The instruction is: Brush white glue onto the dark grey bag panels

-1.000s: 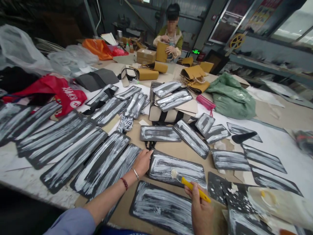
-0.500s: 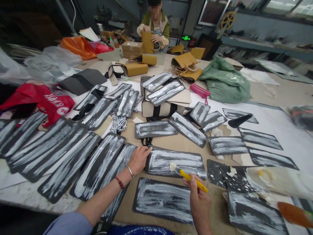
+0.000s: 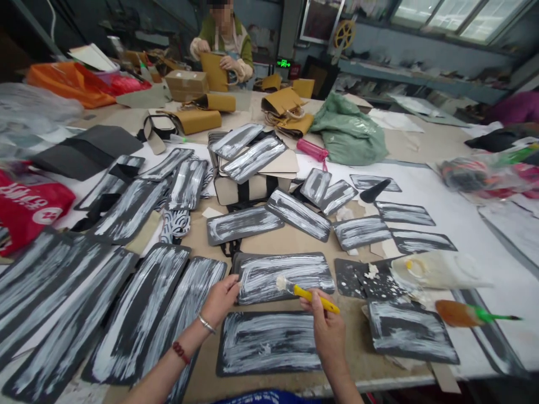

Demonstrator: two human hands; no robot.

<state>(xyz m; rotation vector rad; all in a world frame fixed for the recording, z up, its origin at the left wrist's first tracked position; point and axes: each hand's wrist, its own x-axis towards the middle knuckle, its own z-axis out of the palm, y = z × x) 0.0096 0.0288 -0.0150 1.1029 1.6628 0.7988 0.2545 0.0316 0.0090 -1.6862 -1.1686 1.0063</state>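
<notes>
Between the fingers of my right hand (image 3: 326,320) is the yellow handle of a brush (image 3: 315,297). The white-coated bristles rest over a dark panel (image 3: 295,278) streaked with white. My left hand (image 3: 221,300) pinches that panel's left edge, with the fingertips closed on it. Just below lies another streaked panel (image 3: 269,345), partly covered by my right hand. More long streaked panels (image 3: 143,314) overlap to the left. Right of the held panel sits a dark sheet (image 3: 357,278) spattered with white lumps.
An orange bottle (image 3: 458,313) with a green cap lies at the right. Further back are a beige bag (image 3: 248,188) under two panels, a green plastic bag (image 3: 349,132) and a red bag (image 3: 29,207). Across the table, a person (image 3: 225,45) handles a mustard bag (image 3: 215,72).
The view has swung to the right, so most things appear further left. My left fingers have shifted from the panel's upper left corner down its left edge. My right hand still holds the brush.
</notes>
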